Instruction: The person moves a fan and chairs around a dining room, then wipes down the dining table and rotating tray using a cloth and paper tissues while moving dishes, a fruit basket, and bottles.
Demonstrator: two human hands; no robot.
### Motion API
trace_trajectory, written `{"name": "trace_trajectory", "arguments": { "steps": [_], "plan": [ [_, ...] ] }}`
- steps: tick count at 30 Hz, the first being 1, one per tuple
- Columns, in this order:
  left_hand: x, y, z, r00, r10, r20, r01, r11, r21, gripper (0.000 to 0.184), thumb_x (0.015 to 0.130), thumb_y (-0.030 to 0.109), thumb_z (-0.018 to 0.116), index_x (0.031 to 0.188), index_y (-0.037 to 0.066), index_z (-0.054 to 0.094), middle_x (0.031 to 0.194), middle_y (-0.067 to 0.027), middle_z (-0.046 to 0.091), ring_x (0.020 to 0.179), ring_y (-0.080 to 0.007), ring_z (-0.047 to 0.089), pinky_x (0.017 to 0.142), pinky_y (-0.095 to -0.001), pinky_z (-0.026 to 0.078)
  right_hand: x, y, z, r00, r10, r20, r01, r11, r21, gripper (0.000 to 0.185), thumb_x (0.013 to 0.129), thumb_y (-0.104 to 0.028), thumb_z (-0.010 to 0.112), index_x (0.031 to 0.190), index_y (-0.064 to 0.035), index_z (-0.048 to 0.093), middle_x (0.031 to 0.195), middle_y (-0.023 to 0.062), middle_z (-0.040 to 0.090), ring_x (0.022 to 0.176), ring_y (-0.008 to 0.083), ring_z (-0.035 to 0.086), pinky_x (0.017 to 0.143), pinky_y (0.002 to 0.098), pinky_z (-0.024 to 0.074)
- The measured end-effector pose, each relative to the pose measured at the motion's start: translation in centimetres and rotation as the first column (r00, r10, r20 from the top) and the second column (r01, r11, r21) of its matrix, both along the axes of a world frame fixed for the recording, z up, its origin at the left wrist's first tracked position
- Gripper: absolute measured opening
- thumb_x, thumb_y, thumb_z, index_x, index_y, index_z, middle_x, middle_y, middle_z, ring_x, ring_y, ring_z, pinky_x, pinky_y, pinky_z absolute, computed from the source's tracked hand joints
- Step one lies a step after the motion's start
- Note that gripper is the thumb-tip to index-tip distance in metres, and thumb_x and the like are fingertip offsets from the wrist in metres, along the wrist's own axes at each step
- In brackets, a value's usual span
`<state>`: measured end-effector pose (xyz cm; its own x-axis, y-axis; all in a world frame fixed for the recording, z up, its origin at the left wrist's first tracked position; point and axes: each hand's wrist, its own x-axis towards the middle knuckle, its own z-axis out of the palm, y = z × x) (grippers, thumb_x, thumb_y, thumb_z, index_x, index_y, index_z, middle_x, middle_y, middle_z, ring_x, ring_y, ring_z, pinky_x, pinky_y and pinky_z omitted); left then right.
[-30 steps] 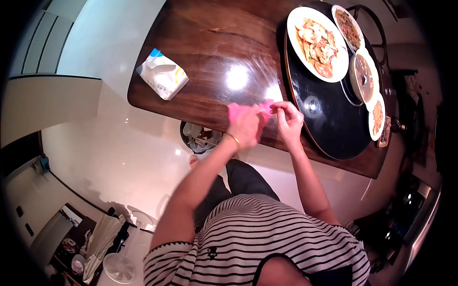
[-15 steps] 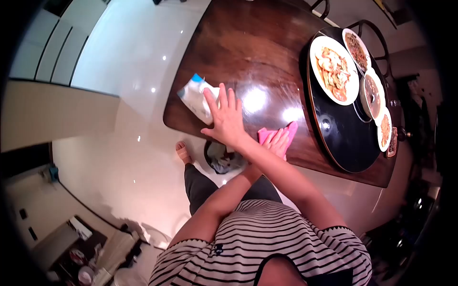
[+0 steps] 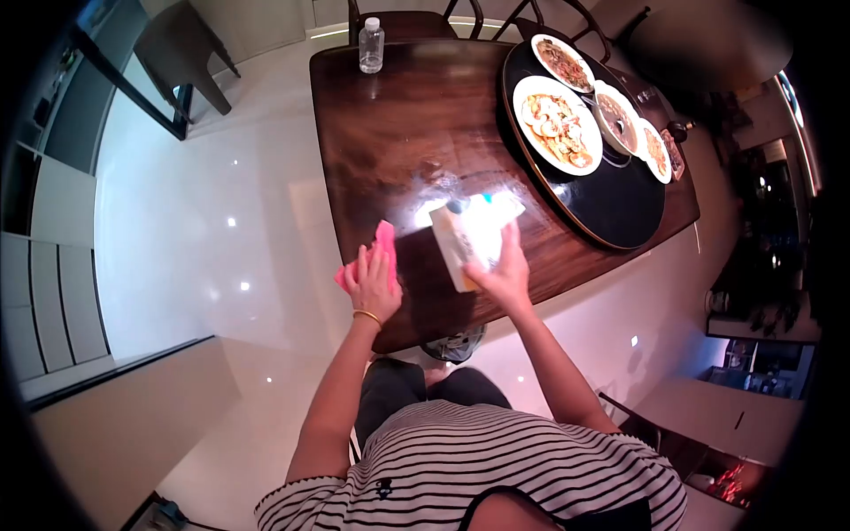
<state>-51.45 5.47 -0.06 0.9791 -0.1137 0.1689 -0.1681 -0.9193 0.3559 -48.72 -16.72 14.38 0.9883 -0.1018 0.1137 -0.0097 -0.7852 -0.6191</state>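
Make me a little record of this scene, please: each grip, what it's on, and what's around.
Left grip: fingers over the pink cloth, by the table's near left corner; pressing or clasping, cannot tell
Right grip: holding the white pack; whether it touches the table, unclear
Table: dark, shiny wood
Turntable: black, bearing three plates of food and a bowl
Bottle: clear, upright, far left corner
Under near edge: bin, partly hidden
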Motion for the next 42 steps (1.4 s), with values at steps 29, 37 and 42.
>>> {"name": "trace_trajectory", "arguments": {
  "steps": [29,37,42],
  "plan": [
    [55.0,9.0,2.6,0.977,-0.211,-0.009,0.211,0.977,0.029,0.061,0.078,0.032,0.054,0.131,0.002,0.047,0.145,-0.0129,0.036,0.137,-0.027,0.026,0.11,-0.0447,0.021,37.1,17.1,-0.9,0.888,-0.244,0.391,0.252,0.967,0.031,0.111,0.057,-0.031,0.087,0.141,0.004,0.024,0.141,0.0229,0.032,0.128,0.0392,0.034,0.106,0.0449,0.0279],
    [54.4,2.3,2.5,0.695,-0.652,0.303,0.717,0.601,-0.353,0.048,0.079,0.001,0.048,0.127,0.002,0.048,0.127,-0.0154,0.051,0.118,-0.0306,0.047,0.099,-0.0385,0.036,45.4,18.2,-1.3,0.787,-0.599,0.149,0.462,0.732,0.501,0.057,0.06,-0.017,0.079,0.11,-0.0085,0.052,0.095,0.0169,0.064,0.094,0.0356,0.062,0.08,0.0411,0.0496],
    [48.2,0.4,-1.0,0.62,-0.727,0.296,0.782,0.54,-0.313,0.025,0.081,0.014,0.052,0.105,0.008,0.058,0.088,-0.0078,0.064,0.074,-0.0267,0.062,0.064,-0.0382,0.048,35.2,11.0,4.5,0.729,-0.608,0.316,0.418,0.76,0.498,0.065,0.057,-0.024,0.084,0.109,-0.0035,0.05,0.094,0.0115,0.064,0.088,0.0208,0.065,0.076,0.034,0.0524]
  ]
}}
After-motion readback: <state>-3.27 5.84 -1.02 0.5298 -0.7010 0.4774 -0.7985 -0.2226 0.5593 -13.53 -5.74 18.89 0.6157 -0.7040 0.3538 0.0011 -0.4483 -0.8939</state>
